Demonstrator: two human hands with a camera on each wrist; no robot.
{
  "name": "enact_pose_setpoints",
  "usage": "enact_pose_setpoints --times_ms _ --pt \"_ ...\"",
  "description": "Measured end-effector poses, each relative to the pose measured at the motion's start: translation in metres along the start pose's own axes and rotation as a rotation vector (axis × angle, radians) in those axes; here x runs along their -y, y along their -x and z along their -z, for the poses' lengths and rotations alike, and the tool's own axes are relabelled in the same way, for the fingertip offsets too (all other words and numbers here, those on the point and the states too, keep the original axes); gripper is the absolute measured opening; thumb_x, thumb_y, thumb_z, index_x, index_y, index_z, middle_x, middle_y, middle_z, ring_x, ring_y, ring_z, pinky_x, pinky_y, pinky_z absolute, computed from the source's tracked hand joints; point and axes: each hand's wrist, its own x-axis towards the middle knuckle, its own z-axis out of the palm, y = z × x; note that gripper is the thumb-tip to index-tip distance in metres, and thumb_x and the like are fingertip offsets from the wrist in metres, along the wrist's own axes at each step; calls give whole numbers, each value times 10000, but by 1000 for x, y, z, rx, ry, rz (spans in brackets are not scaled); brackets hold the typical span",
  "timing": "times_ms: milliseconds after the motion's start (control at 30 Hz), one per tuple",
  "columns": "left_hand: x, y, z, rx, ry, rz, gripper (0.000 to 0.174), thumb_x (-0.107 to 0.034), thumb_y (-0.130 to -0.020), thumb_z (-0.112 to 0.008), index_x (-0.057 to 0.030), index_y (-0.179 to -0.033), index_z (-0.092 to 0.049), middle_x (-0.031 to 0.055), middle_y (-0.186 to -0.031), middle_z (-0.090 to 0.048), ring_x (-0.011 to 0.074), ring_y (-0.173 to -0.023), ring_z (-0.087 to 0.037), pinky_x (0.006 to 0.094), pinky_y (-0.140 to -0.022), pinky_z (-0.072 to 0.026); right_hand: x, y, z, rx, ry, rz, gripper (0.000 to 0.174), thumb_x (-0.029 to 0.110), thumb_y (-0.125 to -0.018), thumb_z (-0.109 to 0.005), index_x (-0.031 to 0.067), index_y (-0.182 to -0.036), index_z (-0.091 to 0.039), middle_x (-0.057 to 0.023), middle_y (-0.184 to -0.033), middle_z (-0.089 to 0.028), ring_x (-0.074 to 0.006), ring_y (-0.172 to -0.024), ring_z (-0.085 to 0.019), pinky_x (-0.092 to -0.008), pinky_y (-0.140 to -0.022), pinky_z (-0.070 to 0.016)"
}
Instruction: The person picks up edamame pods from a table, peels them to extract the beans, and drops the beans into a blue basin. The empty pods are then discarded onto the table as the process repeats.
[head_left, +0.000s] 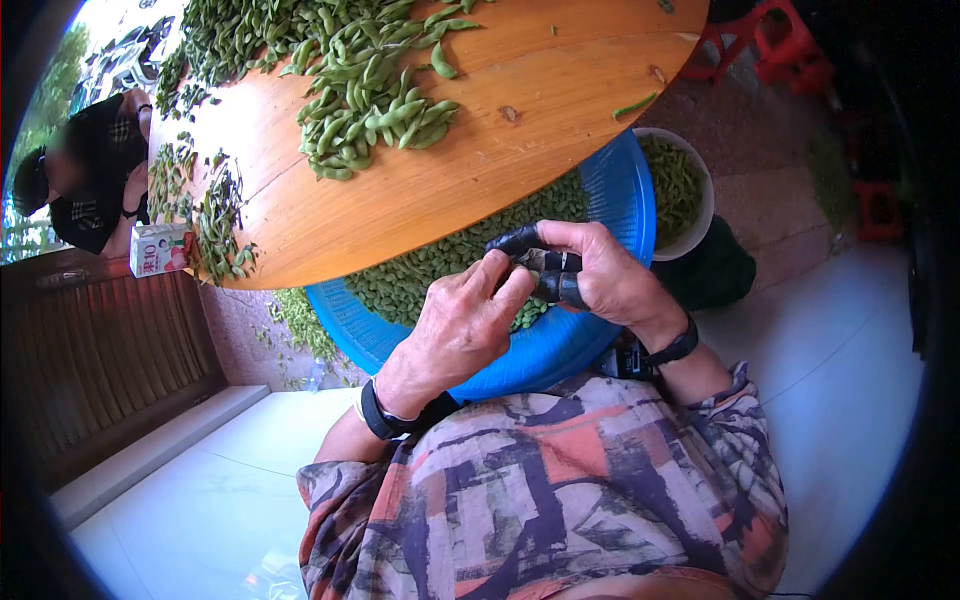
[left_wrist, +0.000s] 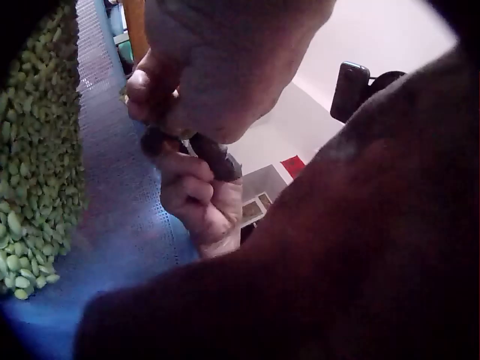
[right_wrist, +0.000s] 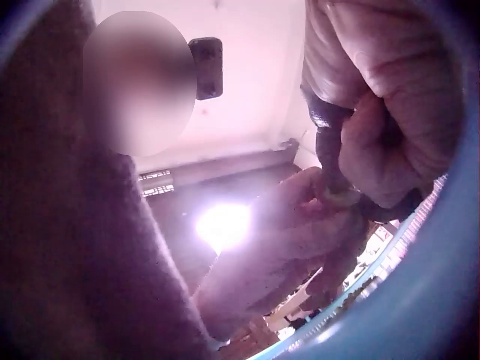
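Observation:
Both hands meet over a blue basket holding many shelled green soybeans. My left hand pinches at a soybean pod, a sliver of which shows green in the right wrist view. My right hand, with black wrapping on its thumb and fingers, grips the same pod from the other side. Fingers hide most of the pod. In the left wrist view, the left hand lies above the curled fingers of the right hand.
Heaps of unshelled soybean pods lie on the wooden table beyond the basket. At its left edge stands a white carton, near a seated person. A white bowl of green pods is right of the basket. Red stools stand farther right.

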Motion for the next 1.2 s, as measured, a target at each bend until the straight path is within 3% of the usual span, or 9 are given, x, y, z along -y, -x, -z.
enact_pose_setpoints --times_ms 133,200,267,400,567,633,767,900,1200 --pt "4 2 -1 0 73 133 307 115 -681 -572 -38 -944 -533 128 -838 -502 300 -682 -604 406 -564 -510 -5 -1 -2 -131 278 156 266 61 -802 -651 -33 -1048 -612 -92 -753 -603 -132 -699 -568 -313 -631 -463" --pt "7 3 5 -9 466 410 118 51 -836 -582 -22 -882 -502 91 -739 -535 189 -612 -568 334 -518 -445 -10 2 3 -446 806 425 252 59 -803 -659 -22 -1039 -631 -148 -784 -591 -200 -695 -596 -319 -640 -463" --pt "13 7 2 -38 887 591 126 -21 -960 -566 -17 -856 -496 36 -682 -571 65 -585 -506 248 -495 -394 -4 6 3 -432 647 344 259 62 -805 -655 -12 -1053 -632 -154 -801 -593 -244 -703 -596 -329 -645 -462" --pt "5 -4 4 -55 1165 621 64 -8 -952 -573 -9 -902 -533 20 -694 -562 76 -586 -511 230 -516 -420 17 8 -8 -335 395 344 288 85 -812 -647 -1 -1087 -630 -168 -824 -577 -321 -733 -587 -368 -666 -465" --pt "11 -37 32 -118 498 140 135 33 -848 -643 5 -980 -659 95 -780 -652 149 -654 -624 268 -570 -473 9 14 20 -413 352 503 522 433 -843 -632 -31 -1081 -625 -111 -815 -573 -207 -761 -618 -334 -679 -467" --pt "15 -57 57 -261 233 134 152 36 -828 -641 -1 -974 -662 125 -797 -640 232 -653 -628 314 -587 -484 9 29 42 -571 439 563 683 587 -906 -446 -58 -1043 -624 -85 -875 -634 -181 -791 -639 -310 -730 -493" --pt "54 -112 86 -351 -354 128 116 -116 -871 -632 -5 -890 -660 162 -802 -596 330 -777 -614 410 -701 -497 25 55 86 -988 655 188 282 68 -907 -580 -1 -1177 -627 -153 -956 -697 -189 -874 -667 -324 -805 -512" --pt "84 -145 76 -70 -540 324 188 -196 -863 -644 -11 -833 -635 155 -868 -622 334 -898 -613 444 -753 -499 11 70 116 -1130 768 223 328 13 -892 -566 0 -1218 -603 -182 -943 -685 -212 -881 -657 -334 -811 -503" --pt "93 -141 66 -119 -614 271 89 -99 -817 -624 -12 -840 -626 153 -919 -630 346 -952 -609 456 -793 -510 21 53 90 -951 585 266 165 47 -898 -596 -51 -1027 -626 -103 -824 -640 -135 -808 -602 -294 -761 -493"
